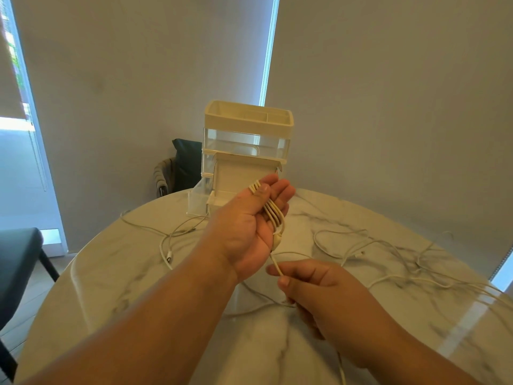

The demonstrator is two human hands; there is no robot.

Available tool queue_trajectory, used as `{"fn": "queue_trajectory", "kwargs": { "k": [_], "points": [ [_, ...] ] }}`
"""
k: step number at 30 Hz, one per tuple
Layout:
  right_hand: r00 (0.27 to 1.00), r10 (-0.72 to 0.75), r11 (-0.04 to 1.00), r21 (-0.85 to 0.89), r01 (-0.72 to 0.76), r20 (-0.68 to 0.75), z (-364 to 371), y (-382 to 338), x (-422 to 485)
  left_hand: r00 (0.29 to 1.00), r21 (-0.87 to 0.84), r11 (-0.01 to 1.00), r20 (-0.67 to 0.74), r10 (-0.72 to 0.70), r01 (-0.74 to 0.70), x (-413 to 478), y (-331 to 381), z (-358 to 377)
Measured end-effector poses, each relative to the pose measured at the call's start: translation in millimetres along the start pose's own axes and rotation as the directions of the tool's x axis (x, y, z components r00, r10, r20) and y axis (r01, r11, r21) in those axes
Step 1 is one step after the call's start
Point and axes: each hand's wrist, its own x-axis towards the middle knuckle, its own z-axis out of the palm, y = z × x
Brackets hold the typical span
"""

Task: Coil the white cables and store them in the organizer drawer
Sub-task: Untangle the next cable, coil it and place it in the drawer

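Note:
My left hand point(249, 218) is raised palm up above the table, and several loops of a white cable point(273, 211) lie across its fingers, pinned by the thumb. From those loops the cable runs down to my right hand point(311, 284), which pinches the strand between thumb and forefinger. The cream organizer point(247, 151) stands just behind my left hand at the table's far side, with its lowest clear drawer point(198, 200) pulled out. More white cables point(388, 254) sprawl loose over the right half of the table. Another cable point(169, 243) lies at the left.
The round marble table point(111, 287) fills the lower view. A dark chair point(16, 262) stands at the left edge, and another chair with a dark cushion point(183, 165) sits behind the table. Grey blinds hang behind.

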Motion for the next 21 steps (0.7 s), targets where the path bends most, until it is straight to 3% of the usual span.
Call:
{"fn": "queue_trajectory", "kwargs": {
  "k": [3,7,11,13,15,18,20,21],
  "points": [
    [0.991,-0.108,0.99,-0.105,0.099,-0.083,-2,-2,0,1.0,0.042,0.999,-0.021,0.002,-0.001,1,-1,-2],
    [0.955,-0.151,0.983,-0.143,0.117,-0.256,-10,-5,-2,1.0,0.1,0.995,0.018,-0.007,0.005,-2,-4,2],
    [0.909,-0.257,0.944,-0.285,0.164,-0.329,-17,-11,-4,0.994,0.278,0.961,0.11,-0.027,-0.004,-7,-9,5],
    [0.889,-0.29,0.921,-0.356,0.158,-0.355,-21,-12,-3,0.989,0.436,0.898,0.148,-0.011,-0.055,-9,-12,4],
    [0.886,-0.299,0.91,-0.387,0.152,-0.356,-21,-11,-2,0.983,0.621,0.771,0.181,0.033,-0.14,-11,-17,4],
    [0.887,-0.299,0.906,-0.395,0.149,-0.351,-20,-11,-2,0.974,0.72,0.659,0.205,0.101,-0.22,-12,-23,2],
    [0.895,-0.292,0.897,-0.42,0.135,-0.337,-22,-11,-1,0.976,0.683,0.698,0.164,0.143,-0.217,-11,-23,2],
    [0.905,-0.279,0.892,-0.436,0.12,-0.322,-24,-11,-2,0.983,0.612,0.77,0.103,0.151,-0.183,-9,-22,2]
  ]
}}
